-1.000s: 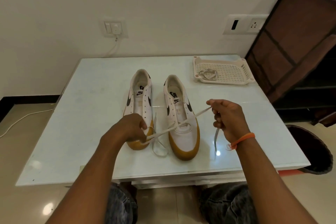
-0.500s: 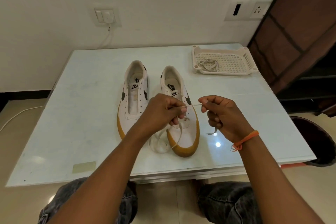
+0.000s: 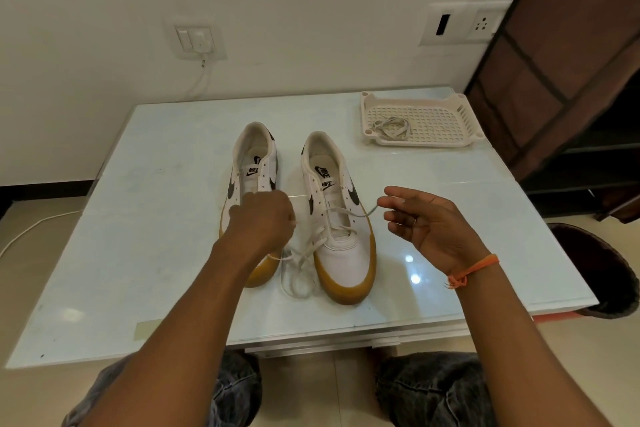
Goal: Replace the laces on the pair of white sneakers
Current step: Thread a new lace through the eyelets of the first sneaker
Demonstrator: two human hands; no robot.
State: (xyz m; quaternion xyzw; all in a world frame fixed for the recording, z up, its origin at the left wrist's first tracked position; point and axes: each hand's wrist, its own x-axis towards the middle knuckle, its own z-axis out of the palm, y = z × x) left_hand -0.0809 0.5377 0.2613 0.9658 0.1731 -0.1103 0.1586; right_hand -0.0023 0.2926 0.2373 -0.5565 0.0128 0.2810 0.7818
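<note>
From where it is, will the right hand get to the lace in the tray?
Probably yes. The right hand pinches a lace end from the right sneaker, so it must let go first. Bare table lies between it and the tray; the spare lace lies uncovered.

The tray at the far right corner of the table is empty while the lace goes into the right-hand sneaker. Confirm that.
Not quite: the head view shows the tray holds a bundled lace. The rest stands: it sits at the table's far right corner, and a lace is being threaded into the right-hand sneaker.
</note>
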